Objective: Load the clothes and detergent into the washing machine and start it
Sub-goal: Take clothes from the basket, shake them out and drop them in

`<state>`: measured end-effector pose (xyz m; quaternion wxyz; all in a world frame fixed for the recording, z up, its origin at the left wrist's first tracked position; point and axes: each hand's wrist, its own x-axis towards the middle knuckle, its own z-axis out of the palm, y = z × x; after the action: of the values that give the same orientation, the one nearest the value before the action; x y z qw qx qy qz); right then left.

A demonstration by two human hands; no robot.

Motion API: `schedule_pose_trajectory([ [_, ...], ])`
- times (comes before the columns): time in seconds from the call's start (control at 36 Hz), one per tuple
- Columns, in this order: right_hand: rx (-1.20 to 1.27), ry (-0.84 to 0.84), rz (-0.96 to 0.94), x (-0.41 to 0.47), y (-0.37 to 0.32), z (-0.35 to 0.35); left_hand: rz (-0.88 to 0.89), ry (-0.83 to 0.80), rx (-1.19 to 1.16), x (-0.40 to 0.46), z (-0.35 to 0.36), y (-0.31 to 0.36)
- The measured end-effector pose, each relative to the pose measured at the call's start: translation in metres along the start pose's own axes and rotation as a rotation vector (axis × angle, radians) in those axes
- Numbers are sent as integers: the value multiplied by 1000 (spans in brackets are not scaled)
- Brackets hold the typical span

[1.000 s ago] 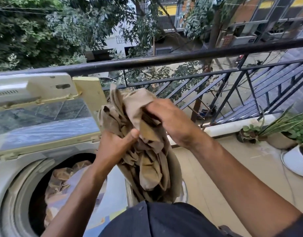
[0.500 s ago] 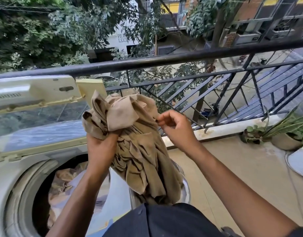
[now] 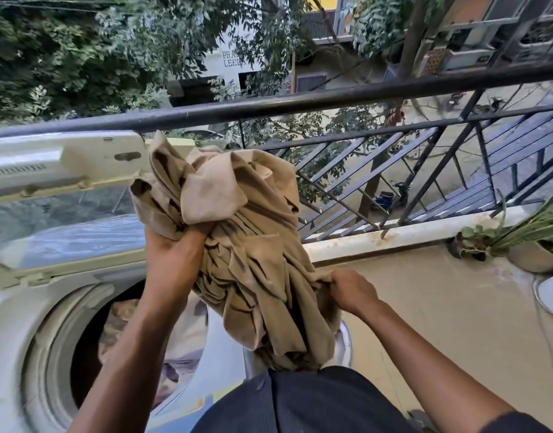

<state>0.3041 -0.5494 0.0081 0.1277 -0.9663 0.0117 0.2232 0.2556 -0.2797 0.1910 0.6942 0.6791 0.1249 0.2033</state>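
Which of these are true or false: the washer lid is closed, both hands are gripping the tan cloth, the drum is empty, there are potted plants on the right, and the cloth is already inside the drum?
1. The washer lid is closed. False: it stands raised, leaving the drum open.
2. Both hands grip the tan cloth. True: the left hand holds its upper bunch and the right hand grips its lower edge.
3. The drum is empty. False: some fabric already lies inside.
4. Potted plants stand on the right. True: they sit by the railing.
5. The tan cloth is already inside the drum. False: it is held up in the air, to the right of the opening.
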Motion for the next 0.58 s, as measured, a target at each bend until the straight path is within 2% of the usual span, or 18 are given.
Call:
schedule_pose_trajectory([
  [0.11, 161, 81, -18, 5, 7, -40, -26, -23, 33, 0, 2, -11],
  [0.19, 493, 131, -99, -1, 1, -78, -31, -52, 64, -3, 8, -18],
  [0.28, 817, 155, -223, -25, -20, -122, -66, -43, 130, -1, 12, -28],
  [0.39, 1109, 199, -441, -63, -42, -166, -90, -49, 237, 3, 17, -39],
  [0.5, 1371, 161, -621, -89, -59, -186, -122, -47, 251, 3, 23, -39],
  [0.58, 1405, 103, -705, -100, -70, -186, -150, -27, 215, 5, 26, -36],
])
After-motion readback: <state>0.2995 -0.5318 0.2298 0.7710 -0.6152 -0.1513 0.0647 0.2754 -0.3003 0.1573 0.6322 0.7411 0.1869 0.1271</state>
